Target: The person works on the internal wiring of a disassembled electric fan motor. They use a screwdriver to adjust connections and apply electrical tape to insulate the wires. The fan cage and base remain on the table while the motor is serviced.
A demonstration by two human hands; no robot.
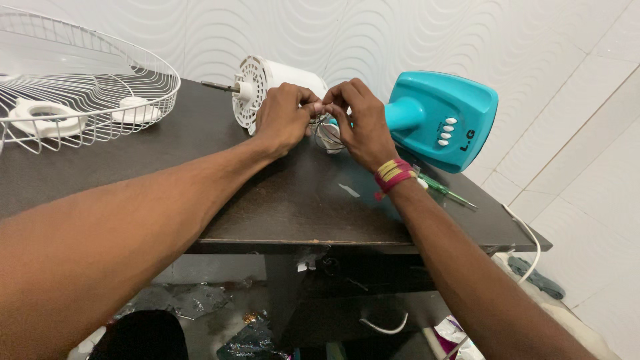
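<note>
Centrally, left hand [285, 119] and right hand [360, 127] meet fingertip to fingertip, each grip pinching a small wire part [325, 131] beside the white fan motor [267, 93] on the dark desk [267, 200]. Teal fan base [443, 120] at three o'clock; wire guard [80, 87] at nine o'clock.

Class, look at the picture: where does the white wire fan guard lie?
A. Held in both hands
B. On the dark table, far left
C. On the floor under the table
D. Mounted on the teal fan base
B: the white wire fan guard rests on the dark table at far left, apart from both hands.
</note>
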